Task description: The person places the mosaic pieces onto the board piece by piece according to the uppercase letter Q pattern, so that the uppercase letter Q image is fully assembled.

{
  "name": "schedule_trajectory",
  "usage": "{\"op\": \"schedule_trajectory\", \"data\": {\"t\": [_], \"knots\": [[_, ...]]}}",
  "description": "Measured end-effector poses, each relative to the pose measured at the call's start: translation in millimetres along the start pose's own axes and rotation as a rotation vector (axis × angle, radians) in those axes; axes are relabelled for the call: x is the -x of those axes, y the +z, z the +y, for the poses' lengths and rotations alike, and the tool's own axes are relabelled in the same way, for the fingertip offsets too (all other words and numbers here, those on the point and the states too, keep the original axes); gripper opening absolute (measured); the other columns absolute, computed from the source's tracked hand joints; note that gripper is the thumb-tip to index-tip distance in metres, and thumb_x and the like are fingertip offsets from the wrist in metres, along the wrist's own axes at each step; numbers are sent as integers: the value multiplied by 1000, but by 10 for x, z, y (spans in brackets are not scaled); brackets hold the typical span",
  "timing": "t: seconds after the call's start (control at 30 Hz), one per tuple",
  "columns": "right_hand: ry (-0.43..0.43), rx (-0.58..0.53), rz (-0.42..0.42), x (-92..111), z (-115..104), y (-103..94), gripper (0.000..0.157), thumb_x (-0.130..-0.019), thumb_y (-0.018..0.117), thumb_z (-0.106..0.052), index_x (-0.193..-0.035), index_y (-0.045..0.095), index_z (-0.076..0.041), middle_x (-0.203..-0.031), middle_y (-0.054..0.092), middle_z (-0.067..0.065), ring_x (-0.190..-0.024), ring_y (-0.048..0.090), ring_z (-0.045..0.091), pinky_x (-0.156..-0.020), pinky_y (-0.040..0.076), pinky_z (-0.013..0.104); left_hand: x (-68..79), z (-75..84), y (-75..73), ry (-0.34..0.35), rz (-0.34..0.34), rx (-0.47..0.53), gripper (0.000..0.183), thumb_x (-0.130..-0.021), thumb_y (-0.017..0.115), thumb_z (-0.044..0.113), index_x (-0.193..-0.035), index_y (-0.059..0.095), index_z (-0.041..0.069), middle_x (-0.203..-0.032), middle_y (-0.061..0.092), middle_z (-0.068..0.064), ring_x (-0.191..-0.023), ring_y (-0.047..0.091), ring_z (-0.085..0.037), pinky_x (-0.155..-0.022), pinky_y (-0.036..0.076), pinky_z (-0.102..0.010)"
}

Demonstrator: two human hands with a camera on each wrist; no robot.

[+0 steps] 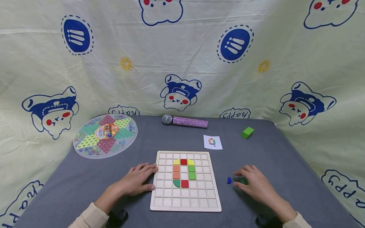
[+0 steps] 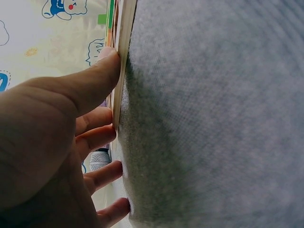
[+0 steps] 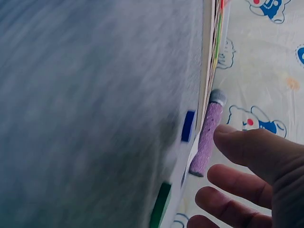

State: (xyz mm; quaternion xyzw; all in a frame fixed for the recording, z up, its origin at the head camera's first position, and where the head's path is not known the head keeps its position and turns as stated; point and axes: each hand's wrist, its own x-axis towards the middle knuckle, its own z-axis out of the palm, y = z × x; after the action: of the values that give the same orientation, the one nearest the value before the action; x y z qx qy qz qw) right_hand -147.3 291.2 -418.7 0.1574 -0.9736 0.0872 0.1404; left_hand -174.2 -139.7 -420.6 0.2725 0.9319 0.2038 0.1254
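A white grid board (image 1: pixel 168 202) lies on the grey cloth, with red, yellow, orange and green flat pieces set in its cells in a ring. Against the board's left edge rests my left hand (image 1: pixel 139 180); the left wrist view shows its thumb and fingertips touching the rim. My right hand (image 1: pixel 255 183) is held to the right of the board, fingers spread and loosely bent. Under its fingers lies a dark green piece (image 1: pixel 244 180), partly hidden. A small blue piece (image 1: pixel 229 180) is just left of the fingertips. In the right wrist view both pieces stand apart from the fingers.
Beyond the board sits a small pattern card (image 1: pixel 213 142). A green block (image 1: pixel 247 133) is at the far right. A purple glittery microphone (image 1: pixel 188 122) lies along the table's back edge. On the left is a round star-patterned game board (image 1: pixel 105 136). A printed cloth hangs behind.
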Motion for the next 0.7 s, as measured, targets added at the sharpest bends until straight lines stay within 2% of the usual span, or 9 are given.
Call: {"op": "schedule_trajectory", "data": {"t": [0.2,0.4,0.7], "knots": [[54,27,-58,40,92,-15,32,-69,82,-28,-96,71,-14,-93,62,-3,-89,52,18,-77,44,42,-4,-7,3,-1,0,-5,68,-89,57,49,-144,39,15,-153,34,-4,-140,27,-35,-105,23,-61],[48,40,-71,72,152,-28,32,-68,82,-28,-95,71,-14,-91,61,-3,-85,51,17,-74,43,39,-9,-14,0,-3,-3,-6,68,-89,57,50,-145,39,15,-153,34,-4,-140,26,-35,-105,22,-61],[83,42,-148,78,191,-16,30,-69,82,-28,-94,70,-16,-92,60,-4,-84,50,15,-73,42,38,-6,-19,5,7,1,-8,67,-90,57,49,-144,39,14,-153,33,-5,-140,26,-35,-106,22,-61]]}}
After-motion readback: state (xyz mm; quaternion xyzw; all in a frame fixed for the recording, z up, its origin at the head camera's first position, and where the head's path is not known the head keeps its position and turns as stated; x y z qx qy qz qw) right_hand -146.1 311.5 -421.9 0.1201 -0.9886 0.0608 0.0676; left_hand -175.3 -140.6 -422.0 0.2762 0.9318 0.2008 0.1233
